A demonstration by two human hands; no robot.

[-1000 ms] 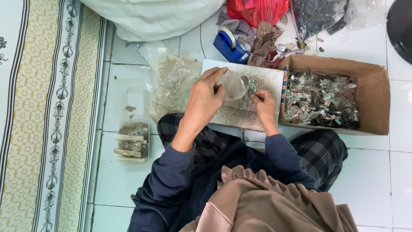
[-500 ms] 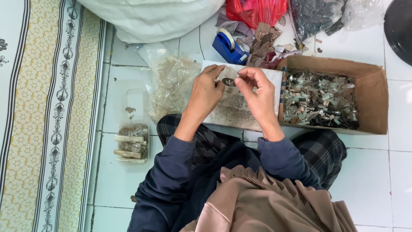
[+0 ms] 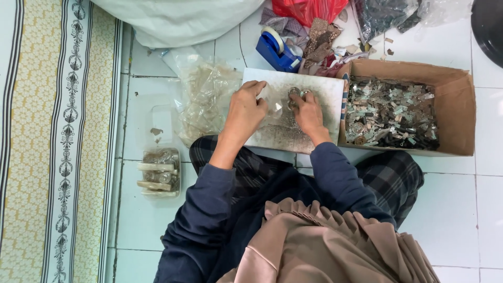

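A white, stained board (image 3: 325, 94) lies across my lap on the tiled floor. My left hand (image 3: 245, 109) pinches the edge of a small clear plastic bag (image 3: 275, 107) on the board. My right hand (image 3: 306, 112) rests beside it, fingertips on small round metal pieces (image 3: 296, 93) at the bag's mouth. Whether the pieces are inside the bag I cannot tell.
A cardboard box (image 3: 461, 105) full of several small metal pieces sits right of the board. A heap of clear bags (image 3: 207, 99) lies to the left, a small filled container (image 3: 160, 172) below it. A blue tape dispenser (image 3: 275, 50), red bag (image 3: 309, 9) and patterned mat (image 3: 52, 141) surround me.
Both hands were raised together over the board half a second ago; now they have come down onto it, left hand on the clear bag, right hand on the metal pieces.
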